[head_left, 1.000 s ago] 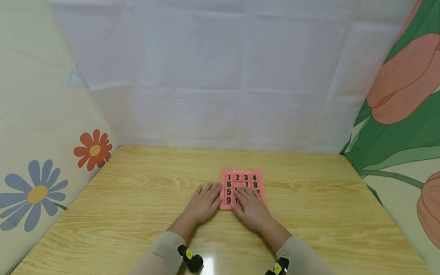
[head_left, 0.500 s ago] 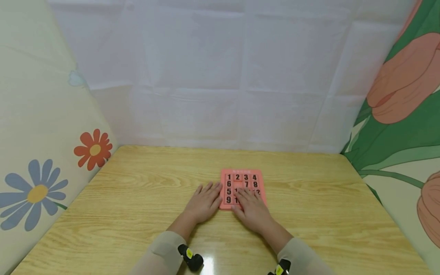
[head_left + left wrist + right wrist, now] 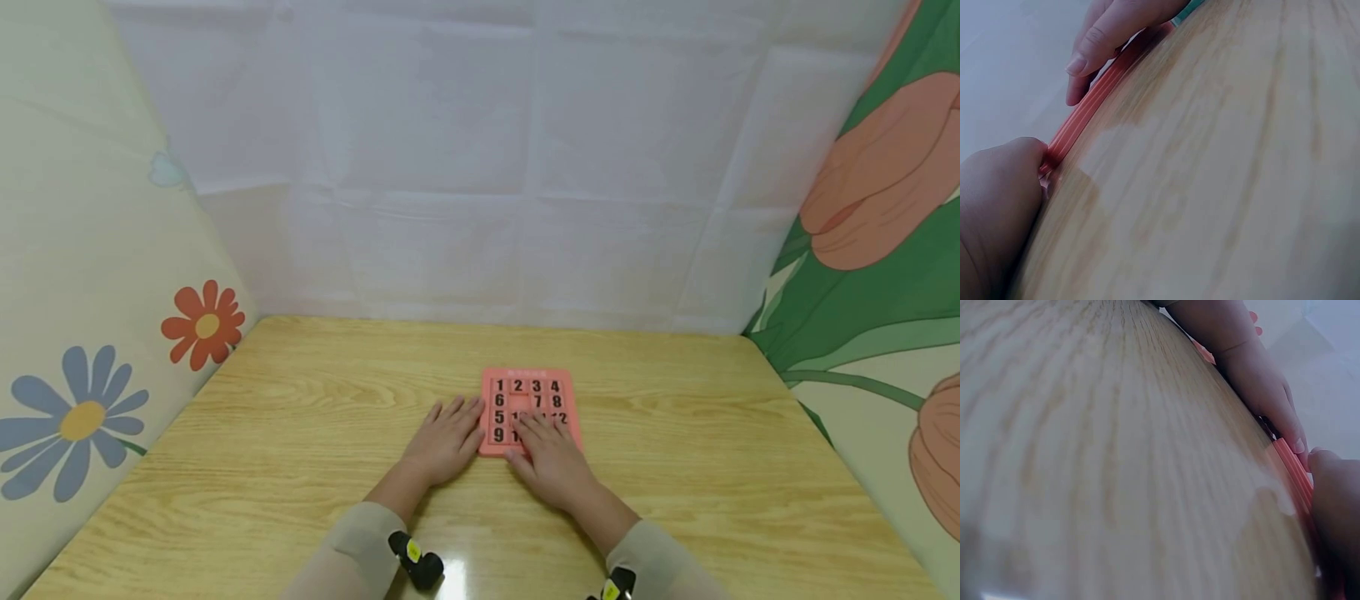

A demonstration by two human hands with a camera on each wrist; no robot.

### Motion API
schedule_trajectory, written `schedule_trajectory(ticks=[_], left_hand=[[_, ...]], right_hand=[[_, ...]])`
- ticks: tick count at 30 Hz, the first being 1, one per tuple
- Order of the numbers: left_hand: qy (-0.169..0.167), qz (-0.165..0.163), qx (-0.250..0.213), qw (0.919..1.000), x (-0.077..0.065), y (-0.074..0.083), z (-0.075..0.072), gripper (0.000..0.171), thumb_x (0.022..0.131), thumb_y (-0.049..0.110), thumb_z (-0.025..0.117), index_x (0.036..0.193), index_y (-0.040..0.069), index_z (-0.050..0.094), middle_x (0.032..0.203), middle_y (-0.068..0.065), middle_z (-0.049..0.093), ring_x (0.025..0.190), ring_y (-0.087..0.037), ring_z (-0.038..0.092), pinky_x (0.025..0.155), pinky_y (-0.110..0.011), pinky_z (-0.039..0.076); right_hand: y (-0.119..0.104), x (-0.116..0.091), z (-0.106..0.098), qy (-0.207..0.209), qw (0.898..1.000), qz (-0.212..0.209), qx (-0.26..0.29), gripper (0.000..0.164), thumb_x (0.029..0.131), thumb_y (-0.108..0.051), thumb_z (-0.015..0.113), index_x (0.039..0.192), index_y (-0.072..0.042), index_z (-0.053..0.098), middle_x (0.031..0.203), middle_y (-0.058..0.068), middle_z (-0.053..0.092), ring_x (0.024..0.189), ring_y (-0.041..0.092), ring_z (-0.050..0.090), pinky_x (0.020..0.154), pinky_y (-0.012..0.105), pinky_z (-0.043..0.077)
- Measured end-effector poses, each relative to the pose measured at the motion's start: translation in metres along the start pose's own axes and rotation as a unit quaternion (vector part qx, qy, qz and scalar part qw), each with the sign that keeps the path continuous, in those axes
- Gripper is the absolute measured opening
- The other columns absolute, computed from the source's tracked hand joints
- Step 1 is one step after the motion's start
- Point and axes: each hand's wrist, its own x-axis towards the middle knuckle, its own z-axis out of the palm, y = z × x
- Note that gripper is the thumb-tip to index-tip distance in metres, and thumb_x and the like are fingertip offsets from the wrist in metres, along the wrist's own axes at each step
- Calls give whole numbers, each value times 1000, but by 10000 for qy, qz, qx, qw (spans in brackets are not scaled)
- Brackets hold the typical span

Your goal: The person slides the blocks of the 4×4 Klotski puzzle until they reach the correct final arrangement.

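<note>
A pink number sliding puzzle lies flat on the table, numbered tiles facing up. A bare slot shows in its second row, below the 2 tile. My left hand rests against the puzzle's left edge, fingers extended. Over the lower right tiles lies my right hand, its fingertips touching them and its thumb by the near edge; some tiles are hidden beneath. Both wrist views show the puzzle's side low on the table, with the left hand and the right hand at its edges.
The wood-grain table stretches around the puzzle on all sides. A white cloth hangs behind it. Flower-patterned sheets stand at the left and right. Black devices are strapped on both sleeves.
My right hand has shifted very slightly over the tiles, baring a little more of the 12. My left hand stays against the puzzle's edge.
</note>
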Motion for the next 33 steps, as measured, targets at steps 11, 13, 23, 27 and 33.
schedule_trajectory(ticks=[11,13,23,27,33], left_hand=[[-11,-8,-107,9999,2,-3,3,55,105,36,35,153,10,34,159,-7,34,151,-31,23,124,-53,12],[-24,-12,-75,10000,2,-4,5,55,106,37,34,154,11,33,160,-6,33,151,-30,22,124,-53,11],[2,74,-73,9999,0,0,1,54,105,35,36,153,9,35,159,-8,35,150,-32,26,123,-55,15],[31,101,-45,9999,0,1,0,54,105,34,36,152,8,36,158,-9,37,149,-34,27,122,-56,16],[-18,24,48,10000,0,0,0,53,106,35,35,153,9,35,159,-7,35,150,-31,25,123,-53,15]], right_hand=[[0,-1,1,53,10000,-25,45,57,103,-44,42,147,-8,46,154,9,44,148,30,31,123,52,19],[0,-1,1,93,9999,-45,51,57,102,-43,44,147,-8,46,153,9,44,147,30,32,123,53,20],[-4,6,1,153,9997,-88,144,56,103,-42,43,146,-8,47,153,10,44,146,30,34,123,51,21],[-6,12,2,80,9999,-64,48,57,103,-44,40,146,-8,46,154,9,43,147,29,33,123,49,21],[-8,18,3,105,9998,-75,137,56,104,-41,39,146,-6,46,154,10,42,147,30,33,123,49,21]])
